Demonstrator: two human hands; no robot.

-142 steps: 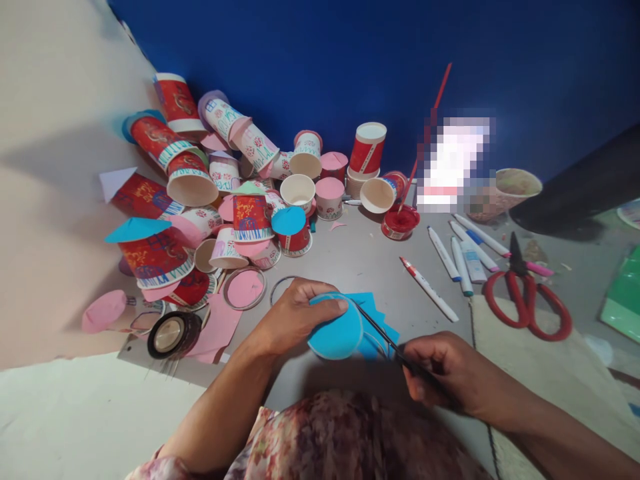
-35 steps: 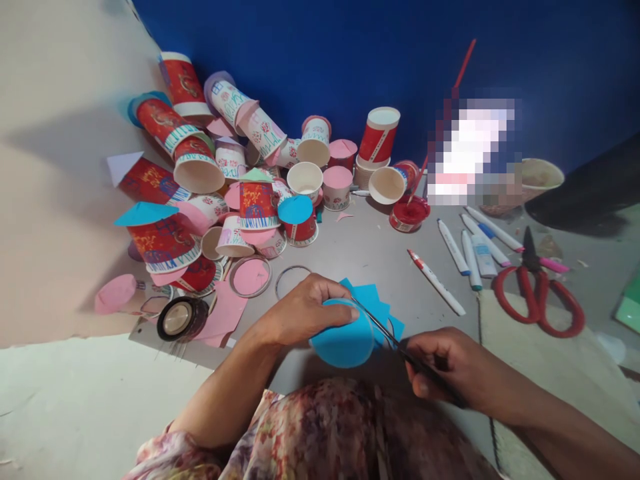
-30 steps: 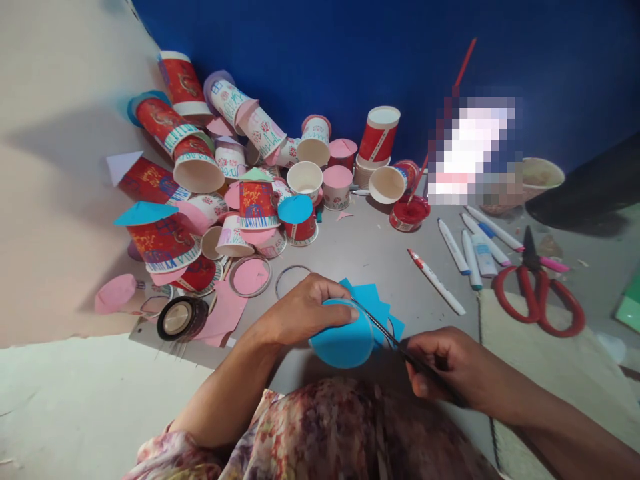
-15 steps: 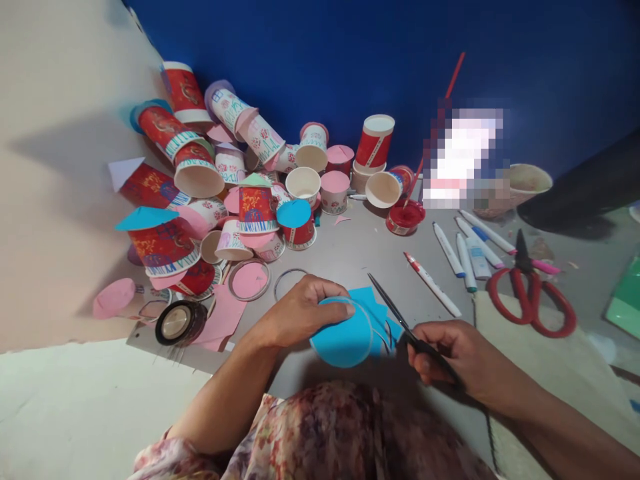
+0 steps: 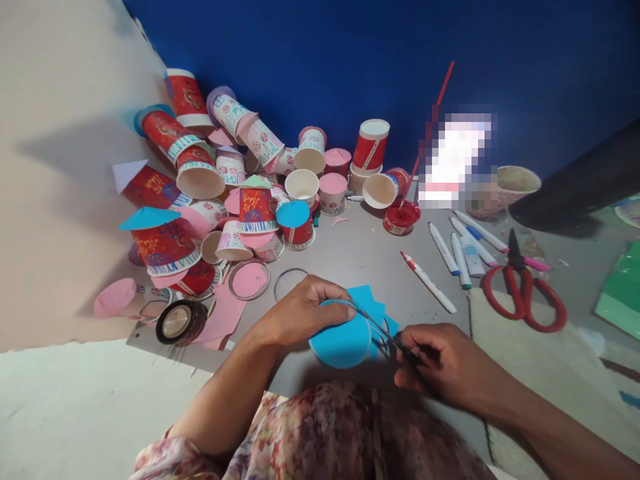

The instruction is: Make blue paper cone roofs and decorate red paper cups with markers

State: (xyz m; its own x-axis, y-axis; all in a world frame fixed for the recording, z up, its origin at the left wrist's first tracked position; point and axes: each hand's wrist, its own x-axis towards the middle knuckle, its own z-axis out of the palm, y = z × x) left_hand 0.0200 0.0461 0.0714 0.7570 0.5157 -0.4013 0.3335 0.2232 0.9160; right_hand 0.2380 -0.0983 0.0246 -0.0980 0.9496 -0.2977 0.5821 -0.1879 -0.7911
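At lower centre of the frame, the left hand (image 5: 300, 313) pinches a thin, floppy blue paper disc (image 5: 340, 340) near its top edge; the right hand (image 5: 440, 367) is closed around small black-handled scissors (image 5: 387, 333) cutting at its rim. It likely tears and creases easily.

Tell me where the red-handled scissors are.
In the head view, the red-handled scissors lie on the table at the right, beside the markers, beyond the right hand.
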